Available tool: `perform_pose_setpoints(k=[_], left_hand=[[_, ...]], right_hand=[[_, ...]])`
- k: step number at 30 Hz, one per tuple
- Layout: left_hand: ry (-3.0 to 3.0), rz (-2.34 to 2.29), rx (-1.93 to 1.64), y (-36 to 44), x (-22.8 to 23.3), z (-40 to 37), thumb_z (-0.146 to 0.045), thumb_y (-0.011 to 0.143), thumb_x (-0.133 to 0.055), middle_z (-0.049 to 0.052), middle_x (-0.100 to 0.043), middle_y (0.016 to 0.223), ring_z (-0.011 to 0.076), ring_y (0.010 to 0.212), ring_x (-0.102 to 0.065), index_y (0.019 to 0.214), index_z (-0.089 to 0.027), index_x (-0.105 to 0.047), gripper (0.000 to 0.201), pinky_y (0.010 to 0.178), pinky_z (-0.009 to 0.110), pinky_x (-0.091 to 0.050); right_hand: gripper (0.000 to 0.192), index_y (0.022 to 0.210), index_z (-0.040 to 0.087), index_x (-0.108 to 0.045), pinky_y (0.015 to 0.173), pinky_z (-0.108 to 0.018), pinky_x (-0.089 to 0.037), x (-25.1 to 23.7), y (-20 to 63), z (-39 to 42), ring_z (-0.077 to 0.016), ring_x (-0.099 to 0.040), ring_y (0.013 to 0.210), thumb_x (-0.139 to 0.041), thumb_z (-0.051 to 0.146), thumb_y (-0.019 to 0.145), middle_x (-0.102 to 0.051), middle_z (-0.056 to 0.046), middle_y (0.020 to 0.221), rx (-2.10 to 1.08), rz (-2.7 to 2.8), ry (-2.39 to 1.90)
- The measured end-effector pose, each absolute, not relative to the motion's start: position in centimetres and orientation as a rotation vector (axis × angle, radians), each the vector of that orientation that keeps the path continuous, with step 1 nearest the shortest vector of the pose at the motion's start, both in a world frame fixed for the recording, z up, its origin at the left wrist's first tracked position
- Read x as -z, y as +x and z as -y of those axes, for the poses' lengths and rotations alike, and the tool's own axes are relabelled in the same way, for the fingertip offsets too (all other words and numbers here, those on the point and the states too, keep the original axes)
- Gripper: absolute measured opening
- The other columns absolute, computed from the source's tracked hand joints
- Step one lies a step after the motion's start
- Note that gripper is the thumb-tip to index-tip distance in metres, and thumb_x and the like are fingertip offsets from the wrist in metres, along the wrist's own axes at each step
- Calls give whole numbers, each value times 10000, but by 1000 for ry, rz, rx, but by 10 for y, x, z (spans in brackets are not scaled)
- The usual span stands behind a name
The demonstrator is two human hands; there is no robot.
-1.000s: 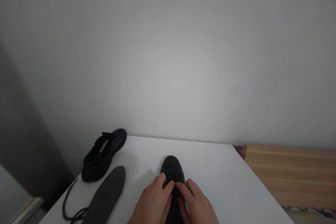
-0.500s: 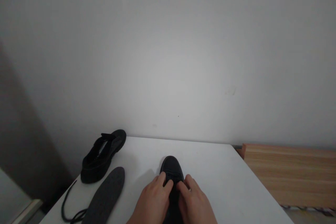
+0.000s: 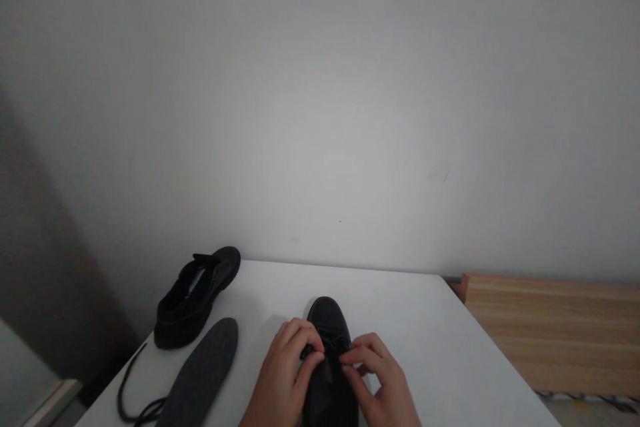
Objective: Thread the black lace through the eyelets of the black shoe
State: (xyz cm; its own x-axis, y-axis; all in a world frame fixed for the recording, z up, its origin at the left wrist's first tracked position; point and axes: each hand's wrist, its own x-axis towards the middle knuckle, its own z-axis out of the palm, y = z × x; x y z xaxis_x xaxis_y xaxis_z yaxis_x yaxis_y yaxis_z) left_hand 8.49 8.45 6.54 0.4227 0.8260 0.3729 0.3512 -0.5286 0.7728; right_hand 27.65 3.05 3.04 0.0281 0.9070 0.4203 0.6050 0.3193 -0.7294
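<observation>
A black lace-up shoe (image 3: pixel 327 315) lies on the white table with its toe pointing away from me. On its left side my left hand (image 3: pixel 293 363) is closed in a pinch at the lacing, a bit of black lace showing between thumb and forefinger. My right hand (image 3: pixel 376 373) pinches at the right edge of the same lacing, its fingertips against the shoe; the lace there is hard to make out. Crossed black laces (image 3: pixel 333 337) show between the hands and the toe. The dark opening of the shoe faces me, its heel cut off by the lower frame edge.
A second black shoe (image 3: pixel 183 327) stands at the table's far left, its opening upward. Beside it lie a dark grey insole (image 3: pixel 207 367) and a loose black shoelace (image 3: pixel 121 390). The white table (image 3: pixel 425 333) meets a grey wall; a wooden board (image 3: pixel 550 333) is at right.
Both hands have moved apart from the middle of the shoe to the two sides of its lacing, fingertips now pinched. More of the shoe's top shows.
</observation>
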Motion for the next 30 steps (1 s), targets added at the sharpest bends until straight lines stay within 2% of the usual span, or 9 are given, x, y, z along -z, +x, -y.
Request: perform_pose_setpoints(k=[3,7,9,12,15,18,25,28,30], left_hand=[[1853,-944,-1043,81,-76,-89,-288,958,-499,43,-678,844,219,851,-643,852,-204,-629,187,803,324,-489],[1693,-915,-1093,76,-90,-93,-336,933,-540,30,-684,817,205,840,-659,827,-200,-610,186,814,308,-487],[1669,-895,-1085,75,-93,-93,-342,914,-565,27,-683,797,198,815,-656,817,-199,-610,178,797,301,-495],[1658,-863,-1065,78,-92,-89,-355,907,-575,28,-682,783,193,790,-652,804,-199,-616,191,775,296,-508],[1641,-833,-1063,81,-91,-87,-354,910,-576,32,-687,796,196,814,-665,810,-199,-614,189,786,293,-516],[1623,-815,-1062,81,-92,-87,-338,908,-578,28,-684,789,193,812,-674,806,-196,-614,178,779,285,-519],[1631,-814,-1016,78,-93,-87,-296,915,-581,20,-678,805,184,826,-679,821,-192,-624,146,787,276,-512],[1587,-789,-1007,81,-90,-86,-303,915,-578,24,-671,811,190,824,-678,830,-187,-618,150,768,281,-515],[1561,-774,-1018,83,-89,-85,-308,913,-577,21,-660,790,187,789,-666,826,-184,-618,156,737,281,-513]], right_hand=[[142,830,219,-739,712,-281,-568,-34,278,-33,-216,-676,879,-625,246,910,-676,-90,1007,-397,1575,-1363],[211,774,225,-705,658,-273,-540,-55,284,-34,-206,-656,794,-618,327,937,-691,-66,894,-286,1473,-1318],[189,803,230,-688,675,-274,-534,-65,284,-32,-203,-646,810,-588,283,955,-676,-55,869,-238,1522,-1284],[154,893,242,-686,769,-311,-541,-70,278,-28,-211,-634,899,-575,139,919,-653,-65,990,-147,1761,-1301],[355,967,256,-684,803,-382,-541,-59,268,-28,-253,-616,950,-627,-17,747,-618,-73,1116,31,1980,-1487],[455,956,231,-693,754,-386,-554,-47,260,-33,-274,-622,919,-624,-90,642,-621,-87,1102,213,2070,-1671],[295,801,192,-675,644,-328,-548,-54,249,-45,-238,-628,783,-651,-81,693,-658,-75,932,326,2146,-1688],[276,839,204,-671,658,-330,-530,-54,244,-46,-240,-635,785,-658,-52,736,-679,-60,912,302,2137,-1614],[251,879,208,-650,651,-298,-521,-54,242,-44,-213,-649,760,-600,-26,803,-689,-43,883,132,2084,-1544]])
